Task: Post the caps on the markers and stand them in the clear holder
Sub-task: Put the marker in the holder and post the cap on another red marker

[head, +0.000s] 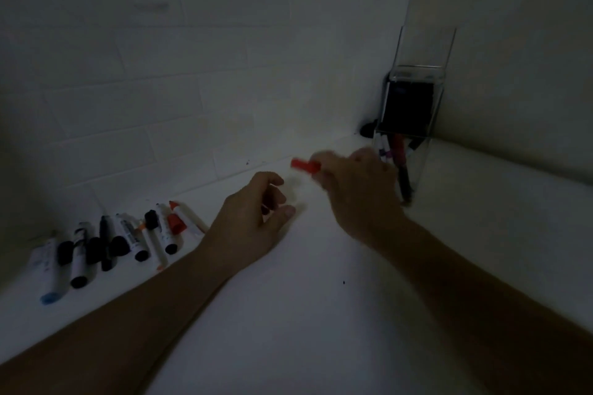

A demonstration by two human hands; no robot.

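Note:
My right hand [359,189] is closed around a marker with a red cap [305,165], whose red end sticks out to the left; the hand is blurred and sits just left of the clear holder [417,167]. Several markers stand inside the holder. My left hand [256,218] hovers over the white surface with its fingers loosely curled and nothing in it. A row of loose markers and caps [122,240], black, red, orange and blue, lies along the wall at the left.
The white counter [321,298] meets a white tiled wall behind and a plain wall at the right. A dark block [409,109] fills the upper part of the holder. A small dark object [368,128] lies in the corner.

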